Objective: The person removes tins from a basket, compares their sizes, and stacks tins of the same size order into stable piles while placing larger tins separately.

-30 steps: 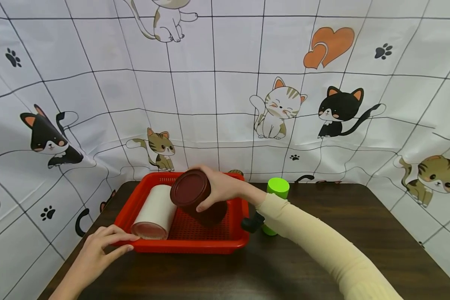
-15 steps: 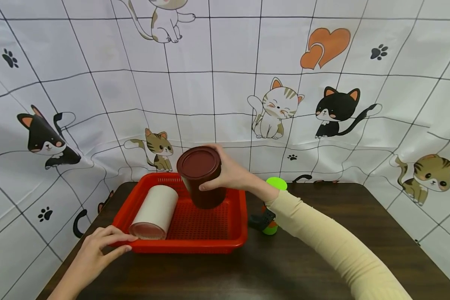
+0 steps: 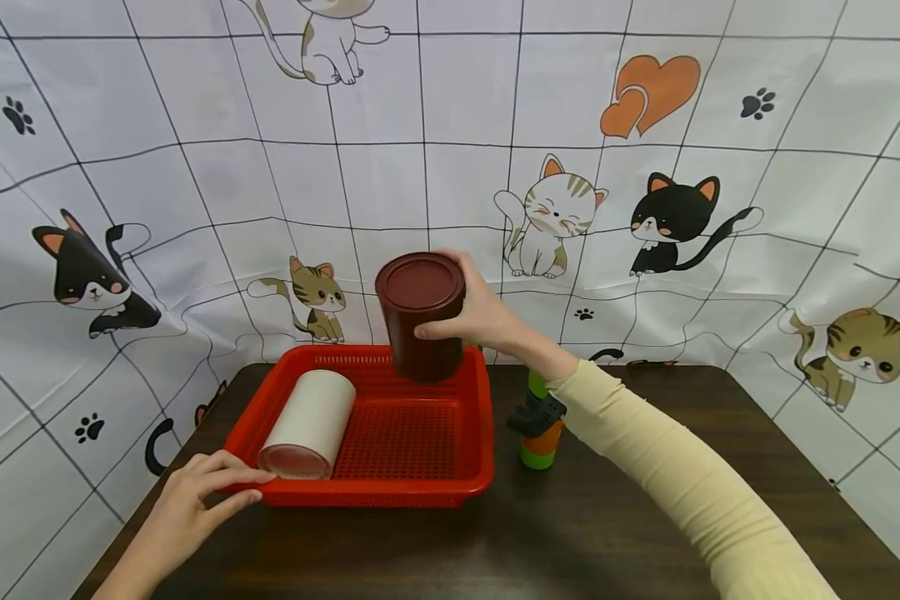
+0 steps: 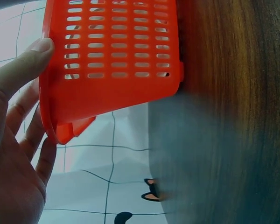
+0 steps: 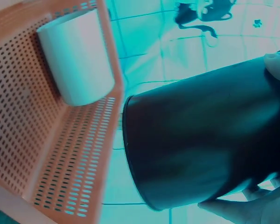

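In the head view, my right hand (image 3: 483, 315) grips a dark brown canister (image 3: 420, 287) round its side and holds it above the back right of a red plastic basket (image 3: 367, 493). Its round maroon top faces up toward me. The right wrist view shows the canister (image 5: 200, 140) from the side, apart from the basket wall. My left hand (image 3: 195, 504) holds the basket's front left corner, with the thumb (image 4: 30, 63) on the outer side of the rim and the fingers behind it. A white cylinder (image 3: 315, 421) lies on its side in the basket's left part.
On the dark wooden table (image 3: 645, 467), right of the basket, stands a green and orange bottle-like thing (image 3: 542, 443), partly hidden by the black wrist strap and yellow sleeve (image 3: 645, 450). A white cat-print sheet (image 3: 457, 183) hangs behind the table.
My right hand has lifted the brown canister up from inside the basket and moved it slightly right, tilting it more upright. The left hand stays on the basket's corner.
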`<state>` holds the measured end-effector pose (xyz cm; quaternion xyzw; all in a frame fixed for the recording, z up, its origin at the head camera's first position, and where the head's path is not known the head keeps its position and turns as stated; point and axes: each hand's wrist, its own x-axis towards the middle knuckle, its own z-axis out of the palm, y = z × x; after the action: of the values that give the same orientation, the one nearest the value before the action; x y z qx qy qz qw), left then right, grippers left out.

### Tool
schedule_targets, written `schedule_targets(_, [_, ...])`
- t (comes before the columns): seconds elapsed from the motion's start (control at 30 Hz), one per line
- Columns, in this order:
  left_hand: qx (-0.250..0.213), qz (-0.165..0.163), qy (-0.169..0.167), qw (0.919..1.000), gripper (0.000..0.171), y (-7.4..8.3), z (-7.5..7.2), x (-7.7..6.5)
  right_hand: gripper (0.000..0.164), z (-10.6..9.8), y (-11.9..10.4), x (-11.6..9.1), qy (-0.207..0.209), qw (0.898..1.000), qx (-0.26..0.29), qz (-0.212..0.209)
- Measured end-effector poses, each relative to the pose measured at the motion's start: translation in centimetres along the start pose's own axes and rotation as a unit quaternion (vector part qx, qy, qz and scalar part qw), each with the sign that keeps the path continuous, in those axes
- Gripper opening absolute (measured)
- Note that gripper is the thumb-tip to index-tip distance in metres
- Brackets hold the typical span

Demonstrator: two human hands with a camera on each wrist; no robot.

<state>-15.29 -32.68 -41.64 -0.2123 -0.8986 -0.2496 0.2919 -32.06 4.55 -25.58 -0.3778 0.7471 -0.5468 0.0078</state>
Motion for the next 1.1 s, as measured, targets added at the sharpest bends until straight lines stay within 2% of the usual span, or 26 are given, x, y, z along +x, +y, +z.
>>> schedule_targets(0.13, [0.001, 0.010, 0.003, 0.9999, 0.045, 0.0, 0.1, 0.0, 0.100, -1.6, -0.5, -0.2, 0.017, 1.000, -0.008, 0.001])
schedule_targets(0.33, [0.000, -0.001, 0.001, 1.0000, 0.046, 0.2, 0.0, 0.1, 0.097, -4.1, -1.3, -0.9, 0.050, 0.999, 0.010, 0.007])
schedule_targets(0.53, [-0.003, 0.001, 0.005, 1.0000, 0.048, 0.1, 0.2, 0.0, 0.098, -6.9, -1.8, -1.8, 0.094, 0.995, -0.006, 0.013])
schedule_targets(0.83, [0.002, 0.000, 0.003, 1.0000, 0.048, 0.0, 0.1, -0.1, 0.095, -11.4, -1.2, -3.8, 0.153, 0.988, -0.018, 0.006])
schedule_targets(1.1, [-0.005, -0.003, 0.002, 1.0000, 0.046, -0.1, 0.2, 0.0, 0.095, -14.1, -0.2, -6.9, 0.204, 0.976, -0.073, 0.032])
